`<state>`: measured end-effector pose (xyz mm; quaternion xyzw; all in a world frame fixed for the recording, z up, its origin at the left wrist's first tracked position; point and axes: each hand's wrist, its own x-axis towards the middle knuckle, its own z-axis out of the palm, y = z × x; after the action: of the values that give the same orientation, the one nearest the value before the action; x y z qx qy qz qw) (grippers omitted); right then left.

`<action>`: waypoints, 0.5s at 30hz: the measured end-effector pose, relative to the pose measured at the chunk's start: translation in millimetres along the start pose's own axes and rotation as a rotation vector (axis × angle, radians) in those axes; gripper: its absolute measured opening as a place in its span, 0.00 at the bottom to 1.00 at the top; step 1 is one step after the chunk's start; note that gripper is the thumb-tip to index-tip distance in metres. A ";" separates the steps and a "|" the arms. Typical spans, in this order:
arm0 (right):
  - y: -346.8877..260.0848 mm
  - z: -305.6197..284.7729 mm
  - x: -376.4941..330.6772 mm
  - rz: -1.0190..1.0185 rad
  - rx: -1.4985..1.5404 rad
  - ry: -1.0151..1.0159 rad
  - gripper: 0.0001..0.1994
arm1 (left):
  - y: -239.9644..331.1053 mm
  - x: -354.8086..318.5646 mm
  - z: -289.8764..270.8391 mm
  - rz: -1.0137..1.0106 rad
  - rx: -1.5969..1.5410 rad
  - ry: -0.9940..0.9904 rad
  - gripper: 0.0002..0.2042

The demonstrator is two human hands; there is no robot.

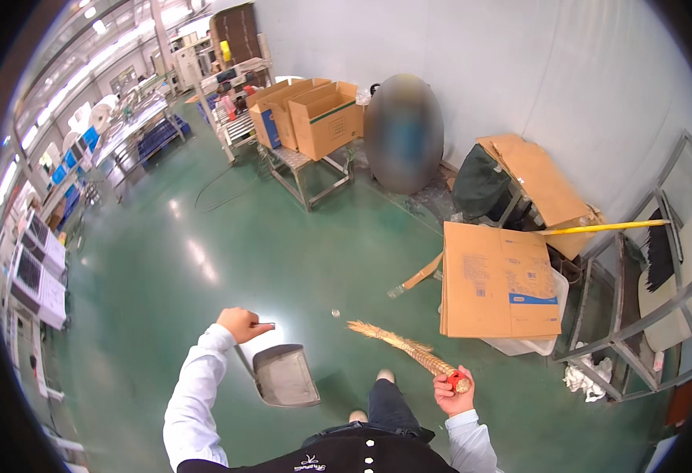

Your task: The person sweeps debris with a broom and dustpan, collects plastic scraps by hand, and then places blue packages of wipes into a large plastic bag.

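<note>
The left hand [239, 323] is closed on the handle of a grey dustpan [285, 376] resting on the green floor [204, 260]. The right hand [455, 394] grips a straw broom [409, 349] by its red end (much of the dustpan handle is hard to make out), bristles angled toward a small speck [335, 313].

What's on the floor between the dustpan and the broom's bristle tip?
Head view: one small pale scrap on bare green floor, between the dustpan and the broom.
</note>
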<state>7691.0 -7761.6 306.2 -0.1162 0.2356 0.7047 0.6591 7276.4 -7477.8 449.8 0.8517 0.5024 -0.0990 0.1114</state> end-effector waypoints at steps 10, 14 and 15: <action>-131.6 174.4 325.8 0.047 -0.096 0.194 0.16 | -32.8 454.5 16.6 0.350 0.337 -0.488 0.13; -173.5 251.8 422.1 0.007 -0.162 0.181 0.20 | -14.4 614.9 26.3 0.487 0.523 -0.319 0.06; -186.2 267.0 447.0 0.006 -0.137 0.181 0.19 | -7.8 651.8 23.5 0.539 0.533 -0.221 0.06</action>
<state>7866.6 -7237.5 291.1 -0.2236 0.2457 0.7079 0.6233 7578.2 -6937.5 243.8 0.9363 0.2024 -0.2844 -0.0382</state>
